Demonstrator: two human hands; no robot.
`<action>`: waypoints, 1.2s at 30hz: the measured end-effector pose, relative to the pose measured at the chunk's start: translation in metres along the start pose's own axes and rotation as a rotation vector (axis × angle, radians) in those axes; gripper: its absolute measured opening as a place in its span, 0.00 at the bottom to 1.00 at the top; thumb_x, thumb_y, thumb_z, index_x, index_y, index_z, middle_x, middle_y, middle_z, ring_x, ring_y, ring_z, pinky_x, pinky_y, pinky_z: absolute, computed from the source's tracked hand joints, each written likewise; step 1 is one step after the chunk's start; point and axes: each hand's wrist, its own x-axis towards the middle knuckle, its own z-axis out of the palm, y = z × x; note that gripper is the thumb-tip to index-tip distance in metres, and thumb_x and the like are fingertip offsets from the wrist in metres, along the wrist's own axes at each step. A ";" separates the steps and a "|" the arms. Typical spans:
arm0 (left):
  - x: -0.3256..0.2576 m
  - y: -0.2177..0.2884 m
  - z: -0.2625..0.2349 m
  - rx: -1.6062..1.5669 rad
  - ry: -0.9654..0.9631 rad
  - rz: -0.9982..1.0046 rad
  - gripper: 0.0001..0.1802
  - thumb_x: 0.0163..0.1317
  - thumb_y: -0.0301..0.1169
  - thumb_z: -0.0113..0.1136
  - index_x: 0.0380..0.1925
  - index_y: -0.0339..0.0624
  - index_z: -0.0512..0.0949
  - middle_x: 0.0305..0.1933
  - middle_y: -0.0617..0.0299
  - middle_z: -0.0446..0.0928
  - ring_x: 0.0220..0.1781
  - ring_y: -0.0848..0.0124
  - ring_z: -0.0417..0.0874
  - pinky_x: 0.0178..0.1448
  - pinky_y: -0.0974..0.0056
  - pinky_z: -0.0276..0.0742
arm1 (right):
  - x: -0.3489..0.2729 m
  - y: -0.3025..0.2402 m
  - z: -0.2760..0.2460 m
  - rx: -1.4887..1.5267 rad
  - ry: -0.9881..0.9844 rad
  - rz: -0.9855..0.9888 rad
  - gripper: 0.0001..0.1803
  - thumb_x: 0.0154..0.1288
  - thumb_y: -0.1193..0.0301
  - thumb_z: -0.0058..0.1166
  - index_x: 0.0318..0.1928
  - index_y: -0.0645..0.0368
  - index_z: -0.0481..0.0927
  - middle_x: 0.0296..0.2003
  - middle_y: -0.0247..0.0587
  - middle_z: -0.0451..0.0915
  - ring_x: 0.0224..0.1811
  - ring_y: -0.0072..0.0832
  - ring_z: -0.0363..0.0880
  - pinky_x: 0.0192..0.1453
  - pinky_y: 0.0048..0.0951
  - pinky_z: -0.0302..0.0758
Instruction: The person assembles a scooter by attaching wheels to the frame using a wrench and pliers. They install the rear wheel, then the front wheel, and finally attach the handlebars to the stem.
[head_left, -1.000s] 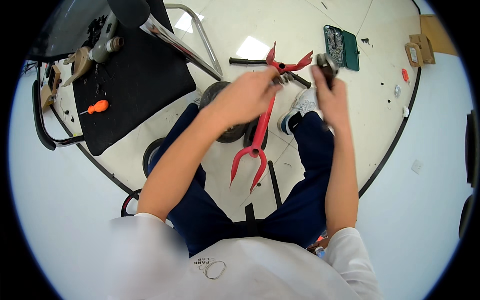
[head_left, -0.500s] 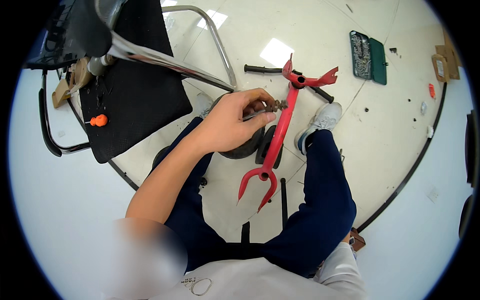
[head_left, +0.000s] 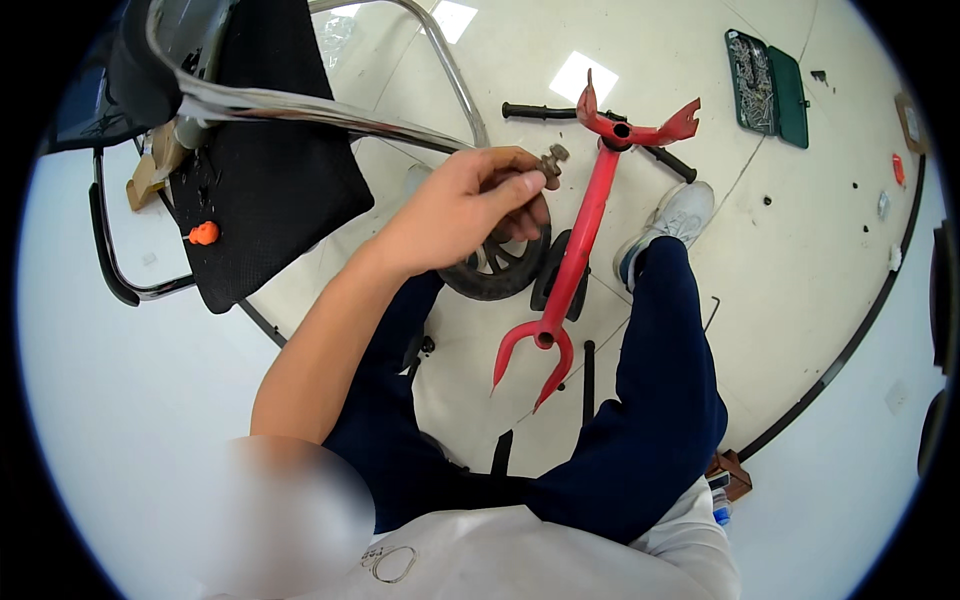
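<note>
Fingertips of the left hand [head_left: 465, 205] pinch a small grey bolt with a nut [head_left: 552, 165], held up in the air just beside the top of a red metal frame [head_left: 583, 235]. The right hand is out of view, so its state cannot be told. The red frame lies on the pale floor [head_left: 800, 260] between the person's legs, its forked end [head_left: 535, 355] toward the body and its winged bracket [head_left: 640, 125] pointing away. A small black wheel [head_left: 497, 270] lies on the floor under the left hand, touching or just beside the frame. Behind the bracket a black bar with grips [head_left: 545, 111] lies across the floor. Toward the far right edge of the floor sits an open green case of small parts [head_left: 765, 85]. At the left stands a chair with a chrome tube frame [head_left: 300, 100] and a black seat [head_left: 265, 180], with an orange knob [head_left: 203, 233] on it.
</note>
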 end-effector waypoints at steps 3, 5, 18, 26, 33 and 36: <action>-0.007 0.002 -0.005 -0.225 -0.017 -0.070 0.19 0.75 0.35 0.46 0.55 0.30 0.73 0.40 0.55 0.81 0.39 0.71 0.83 0.50 0.67 0.80 | -0.003 0.017 -0.024 0.068 0.029 -0.064 0.21 0.62 0.63 0.56 0.45 0.71 0.78 0.37 0.53 0.83 0.39 0.40 0.84 0.46 0.39 0.78; 0.005 0.013 0.005 -0.244 -0.107 -0.038 0.18 0.75 0.33 0.46 0.55 0.30 0.73 0.41 0.54 0.81 0.40 0.71 0.83 0.51 0.67 0.80 | 0.006 0.042 -0.064 0.356 0.128 -0.071 0.21 0.62 0.63 0.55 0.46 0.71 0.78 0.37 0.53 0.83 0.38 0.39 0.84 0.46 0.38 0.78; -0.004 0.013 0.060 0.285 -0.033 0.349 0.14 0.67 0.25 0.53 0.51 0.31 0.77 0.33 0.53 0.82 0.33 0.72 0.80 0.43 0.66 0.76 | -0.193 -0.227 -0.314 0.685 -0.418 -0.824 0.13 0.62 0.77 0.61 0.47 0.69 0.81 0.38 0.40 0.83 0.37 0.22 0.83 0.43 0.24 0.80; -0.001 0.021 0.037 0.218 -0.056 0.400 0.12 0.63 0.24 0.60 0.46 0.31 0.79 0.31 0.58 0.81 0.34 0.75 0.80 0.41 0.69 0.76 | -0.181 -0.220 -0.309 0.791 -0.326 -0.819 0.11 0.60 0.81 0.62 0.43 0.73 0.82 0.36 0.45 0.85 0.37 0.24 0.84 0.44 0.24 0.82; 0.061 0.034 -0.003 0.282 0.204 0.489 0.10 0.63 0.22 0.61 0.44 0.31 0.82 0.33 0.59 0.84 0.36 0.74 0.83 0.44 0.68 0.80 | -0.139 -0.257 -0.325 0.808 -0.014 -0.855 0.14 0.63 0.74 0.61 0.45 0.72 0.83 0.32 0.42 0.85 0.34 0.23 0.84 0.42 0.22 0.79; 0.083 0.039 -0.011 0.378 0.251 0.516 0.09 0.62 0.24 0.61 0.42 0.33 0.84 0.36 0.58 0.84 0.38 0.72 0.84 0.46 0.68 0.80 | -0.115 -0.270 -0.326 0.664 0.132 -0.874 0.14 0.60 0.73 0.63 0.44 0.68 0.84 0.30 0.41 0.86 0.32 0.20 0.83 0.39 0.20 0.78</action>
